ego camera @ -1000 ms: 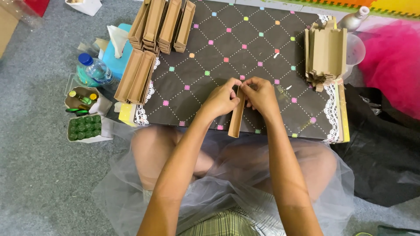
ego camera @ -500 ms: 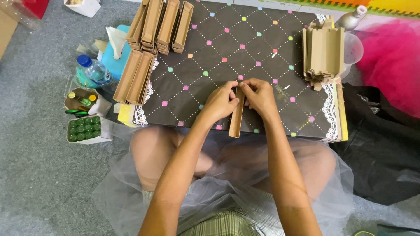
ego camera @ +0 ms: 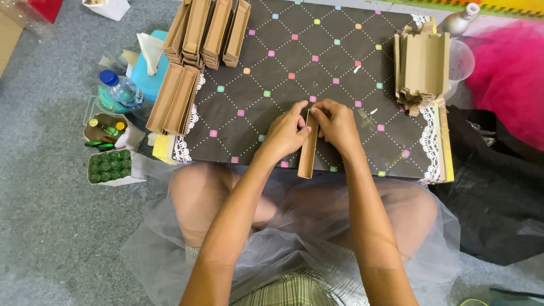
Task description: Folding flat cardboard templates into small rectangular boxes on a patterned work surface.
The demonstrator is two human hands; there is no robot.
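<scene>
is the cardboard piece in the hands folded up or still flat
Folded up. The cardboard piece forms a long narrow trough with raised side walls, pinched at its far end by the left hand and right hand.

Both hands hide the narrow cardboard box's far end

box: tan | cloth: black, pastel-dotted lattice | bottle cap: apparently blue

light: bright, even (daylight-like) | shadows: soft, faint | focus: sharp centre | edges: slightly bowed
</scene>
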